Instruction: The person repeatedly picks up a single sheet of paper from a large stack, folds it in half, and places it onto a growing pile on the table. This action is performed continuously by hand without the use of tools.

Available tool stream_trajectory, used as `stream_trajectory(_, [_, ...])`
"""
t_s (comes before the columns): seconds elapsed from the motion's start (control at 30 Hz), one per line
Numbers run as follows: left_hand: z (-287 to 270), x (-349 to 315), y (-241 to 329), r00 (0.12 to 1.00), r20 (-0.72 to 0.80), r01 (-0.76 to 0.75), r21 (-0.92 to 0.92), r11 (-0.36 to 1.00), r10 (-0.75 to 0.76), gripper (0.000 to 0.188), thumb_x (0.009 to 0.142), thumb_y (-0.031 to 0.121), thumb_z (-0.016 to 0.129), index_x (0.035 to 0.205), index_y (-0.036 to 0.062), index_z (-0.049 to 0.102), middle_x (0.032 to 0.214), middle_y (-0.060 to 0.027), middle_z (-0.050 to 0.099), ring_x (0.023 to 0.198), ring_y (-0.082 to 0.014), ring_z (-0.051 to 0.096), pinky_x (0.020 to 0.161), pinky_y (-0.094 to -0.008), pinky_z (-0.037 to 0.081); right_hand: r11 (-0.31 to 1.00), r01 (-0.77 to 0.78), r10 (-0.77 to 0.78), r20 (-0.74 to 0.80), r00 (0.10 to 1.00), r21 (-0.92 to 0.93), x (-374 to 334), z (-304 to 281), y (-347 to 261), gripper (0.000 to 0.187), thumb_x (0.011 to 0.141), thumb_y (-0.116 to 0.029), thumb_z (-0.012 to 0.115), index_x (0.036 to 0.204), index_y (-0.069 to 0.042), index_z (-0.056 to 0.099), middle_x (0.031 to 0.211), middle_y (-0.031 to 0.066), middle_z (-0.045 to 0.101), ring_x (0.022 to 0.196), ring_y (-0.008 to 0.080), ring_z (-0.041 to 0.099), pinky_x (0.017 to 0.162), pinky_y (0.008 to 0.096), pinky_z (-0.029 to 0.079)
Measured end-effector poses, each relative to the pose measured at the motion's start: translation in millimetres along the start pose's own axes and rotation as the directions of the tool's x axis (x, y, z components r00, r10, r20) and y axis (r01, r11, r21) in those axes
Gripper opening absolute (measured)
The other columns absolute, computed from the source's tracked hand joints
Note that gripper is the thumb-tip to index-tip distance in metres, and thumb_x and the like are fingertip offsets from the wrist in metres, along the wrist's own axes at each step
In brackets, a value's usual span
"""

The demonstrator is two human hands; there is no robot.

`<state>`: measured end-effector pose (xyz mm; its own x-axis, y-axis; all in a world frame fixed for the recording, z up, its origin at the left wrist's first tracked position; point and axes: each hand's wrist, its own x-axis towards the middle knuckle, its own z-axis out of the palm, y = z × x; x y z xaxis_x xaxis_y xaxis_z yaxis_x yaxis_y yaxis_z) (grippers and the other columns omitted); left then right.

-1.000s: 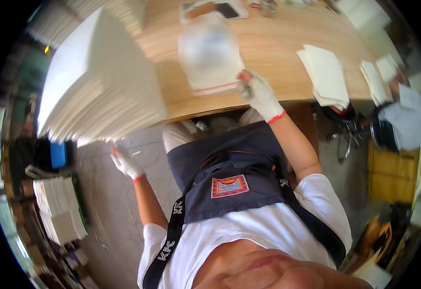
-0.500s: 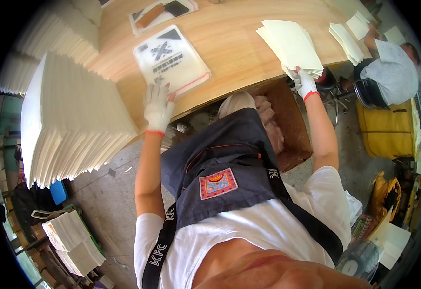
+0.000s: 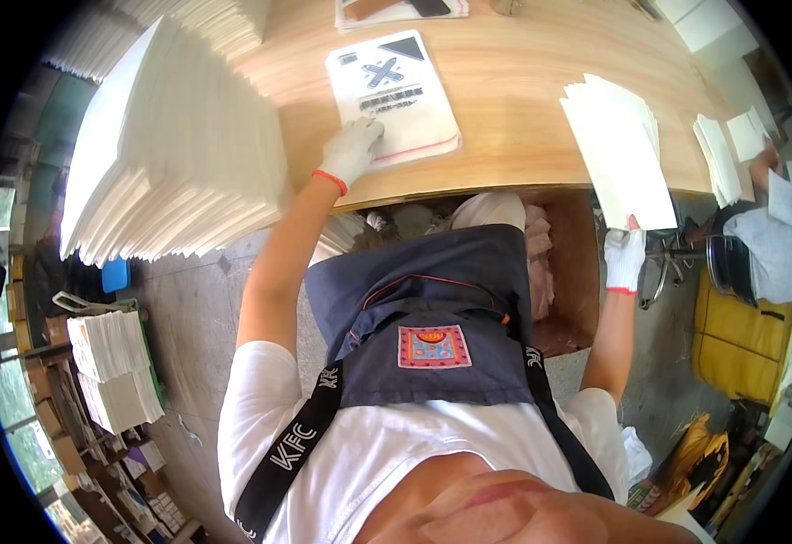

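My left hand (image 3: 352, 152), in a white knit glove with a red cuff, rests on the near left part of a stack of printed white sheets or bags (image 3: 414, 127). Its fingers are curled in; whatever is between them is hidden. Dark print, a dark corner triangle and a red line near the edge mark the top one. In my right hand (image 3: 625, 254), gloved the same way, the near edge of a white blank sheet (image 3: 627, 172) is pinched, thumb on top. That sheet juts past the table's front edge, over a fanned pile of similar sheets (image 3: 595, 95).
A tall stack of white sheets (image 3: 187, 154) stands at the table's left. A brown-and-black tool (image 3: 396, 9) lies at the back. Below the table edge is a brown box (image 3: 573, 263) with pinkish material. Another person (image 3: 777, 236) sits at right, beside more sheets (image 3: 720, 159).
The white sheet has been drawn toward me off its pile by my right hand. My left hand's fingers, spread before, are now curled on the printed stack. The whole view has shifted.
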<state>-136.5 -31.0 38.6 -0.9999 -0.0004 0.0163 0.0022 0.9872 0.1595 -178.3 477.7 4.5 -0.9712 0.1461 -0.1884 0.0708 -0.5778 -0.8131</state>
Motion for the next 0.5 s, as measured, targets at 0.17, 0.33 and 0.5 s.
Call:
stream_trajectory(0.17, [1,-1,-15,0.997,-0.013,0.075,-0.235,0.969,-0.080,0.032,0.073,0.002,0.050,0.101,0.0163,0.054,0.106,-0.0030,0.053,0.100,-0.0235,0.051,0.080,-0.0356,0.046,0.968,-0.228,0.249,0.319,0.914,-0.103,-77,93,-3,0.052,0.081,-0.016,0.058,0.125,0.004,0.039,0.117,0.0155,0.053,0.101,0.0236,0.057,0.083,0.0338,0.051])
stream_trajectory(0.33, [-1,-10,-13,0.981,-0.130,0.094,-0.318,0.944,-0.141,0.028,0.073,0.002,0.049,0.096,0.0144,0.058,0.101,-0.0040,0.055,0.096,-0.0219,0.053,0.078,-0.0337,0.045,0.816,-0.551,0.574,0.368,0.731,-0.177,-99,114,55,0.048,0.079,-0.013,0.060,0.120,0.005,0.043,0.106,0.0150,0.059,0.093,0.0203,0.061,0.073,0.0282,0.053])
stream_trajectory(0.5, [3,-14,-14,0.944,-0.293,0.079,-0.241,0.967,-0.150,0.024,0.073,0.002,0.048,0.091,0.0113,0.060,0.089,-0.0044,0.056,0.078,-0.0224,0.056,0.069,-0.0335,0.047,0.790,-0.612,0.563,0.348,0.750,0.043,-110,115,94,0.042,0.084,-0.009,0.055,0.124,-0.003,0.043,0.112,0.0099,0.056,0.092,0.0170,0.061,0.057,0.0217,0.053])
